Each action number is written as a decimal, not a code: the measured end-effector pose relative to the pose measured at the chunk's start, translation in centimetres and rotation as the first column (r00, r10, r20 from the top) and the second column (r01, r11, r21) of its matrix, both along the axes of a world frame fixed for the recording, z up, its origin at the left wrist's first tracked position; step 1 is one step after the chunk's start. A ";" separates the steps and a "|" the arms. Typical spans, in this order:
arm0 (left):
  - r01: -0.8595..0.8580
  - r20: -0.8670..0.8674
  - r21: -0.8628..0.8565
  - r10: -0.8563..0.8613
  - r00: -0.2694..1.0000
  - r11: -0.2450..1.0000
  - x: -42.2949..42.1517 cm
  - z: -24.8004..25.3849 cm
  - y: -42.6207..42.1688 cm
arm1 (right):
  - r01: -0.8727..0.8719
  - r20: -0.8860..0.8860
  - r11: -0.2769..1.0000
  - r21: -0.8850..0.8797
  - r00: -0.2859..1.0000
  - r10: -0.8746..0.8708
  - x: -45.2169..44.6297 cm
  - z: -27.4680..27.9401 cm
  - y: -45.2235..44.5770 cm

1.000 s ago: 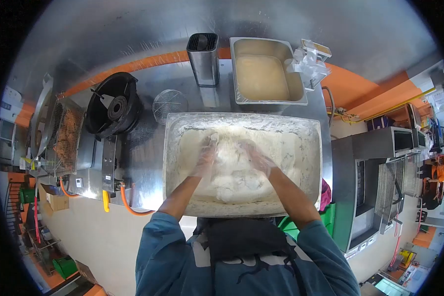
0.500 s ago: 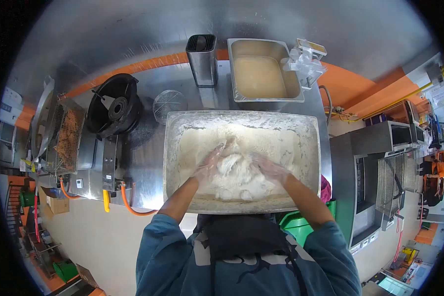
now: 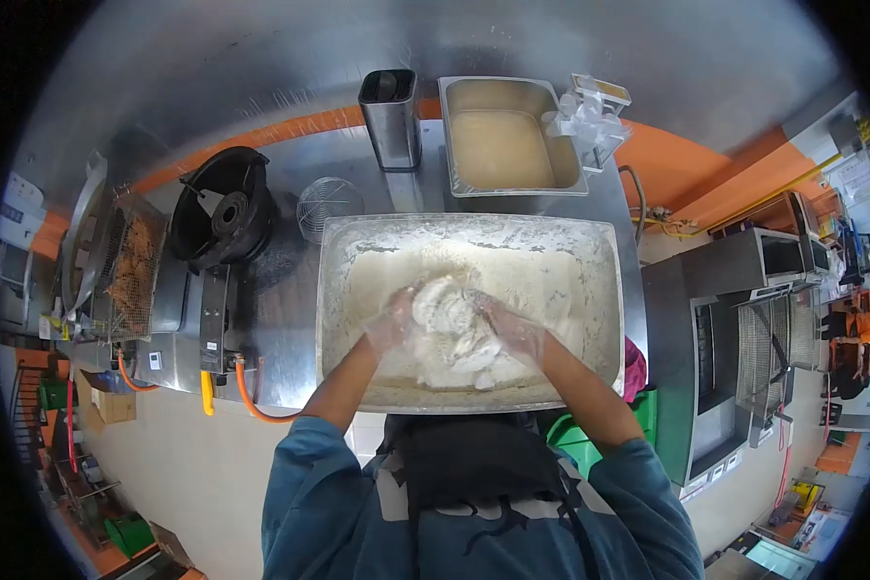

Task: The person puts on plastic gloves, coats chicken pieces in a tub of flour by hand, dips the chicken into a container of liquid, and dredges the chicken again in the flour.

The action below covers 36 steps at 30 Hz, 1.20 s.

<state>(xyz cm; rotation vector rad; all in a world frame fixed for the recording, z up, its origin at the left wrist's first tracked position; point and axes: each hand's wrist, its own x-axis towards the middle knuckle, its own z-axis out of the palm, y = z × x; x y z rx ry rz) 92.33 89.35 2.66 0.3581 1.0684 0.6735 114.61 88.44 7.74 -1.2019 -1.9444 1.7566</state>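
A large metal tray (image 3: 614, 290) of white flour stands at the front of the steel counter. Flour-coated pieces (image 3: 449, 319) are heaped in its middle. My left hand (image 3: 394, 317), in a clear glove, touches the left side of the heap. On the right side, my right hand (image 3: 508, 327), also in a clear glove, is against the pieces. Both hands are floury and slightly blurred, and their fingertips are partly hidden by the coated pieces, which are between the two palms.
Behind the tray stand a deep pan (image 3: 503, 150) of pale liquid, a metal holder (image 3: 391, 121) and a round wire rack (image 3: 327, 208). A black burner (image 3: 224, 208) and a mesh basket (image 3: 133, 266) of fried food are at left. Another person (image 3: 853, 331) is far right.
My hands were apart beside the heap half a second ago and are now closer together around it. The coated pieces between them have been lifted and gathered.
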 end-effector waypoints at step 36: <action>0.260 -0.310 -0.046 -0.261 0.914 0.965 -1.6 -6.1 -1.3 | -0.095 0.220 0.941 0.325 0.975 0.023 1.9 -6.8 0.9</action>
